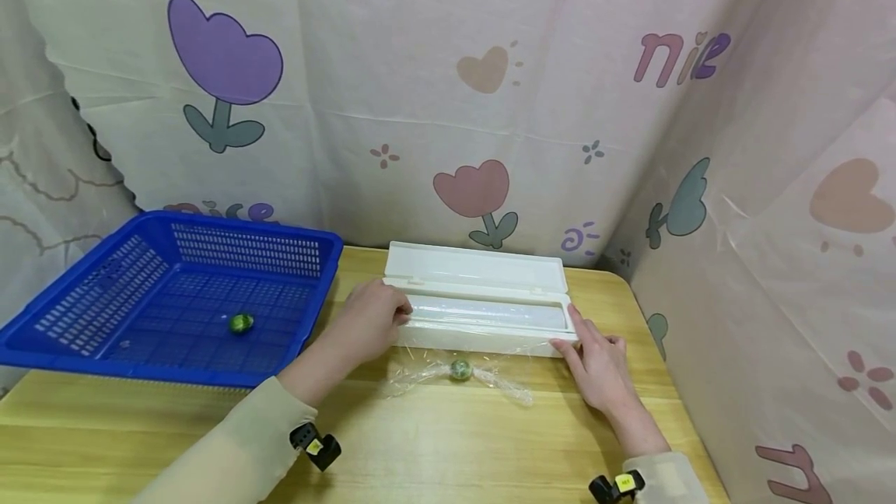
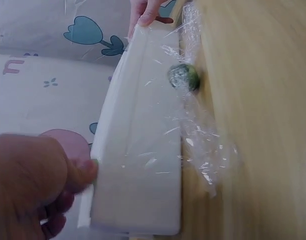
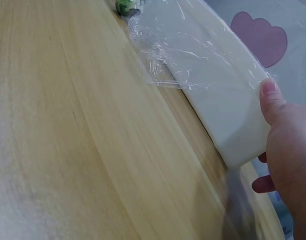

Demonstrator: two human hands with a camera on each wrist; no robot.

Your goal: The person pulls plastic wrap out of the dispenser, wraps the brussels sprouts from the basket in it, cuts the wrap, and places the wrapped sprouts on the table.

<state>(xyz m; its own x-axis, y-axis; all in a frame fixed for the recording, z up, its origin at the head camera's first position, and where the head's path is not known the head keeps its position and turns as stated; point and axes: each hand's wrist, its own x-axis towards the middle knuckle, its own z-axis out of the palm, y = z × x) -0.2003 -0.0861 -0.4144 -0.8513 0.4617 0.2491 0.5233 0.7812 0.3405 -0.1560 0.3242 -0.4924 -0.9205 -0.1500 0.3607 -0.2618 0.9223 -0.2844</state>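
A long white cling film dispenser (image 1: pixel 483 339) lies on the table with its lid (image 1: pixel 476 267) raised at the back and a film roll (image 1: pixel 490 313) inside. Clear film (image 2: pixel 205 145) hangs from its front. A small, round, mottled green item (image 1: pixel 460 369) sits in that film, which is bunched out to either side of it. At the dispenser's left end, my left hand (image 1: pixel 374 317) has its fingers curled, thumb at the inner edge; what lies under the fingertips is hidden. My right hand (image 1: pixel 598 364) grips the right end, thumb (image 3: pixel 270 95) on the front edge.
To the left stands a blue plastic basket (image 1: pixel 308 333) with perforated sides, holding another small green round item (image 1: pixel 241 323). The wooden table (image 1: pixel 448 449) reaches back to a patterned curtain (image 1: pixel 392 61), which also hangs along the right side.
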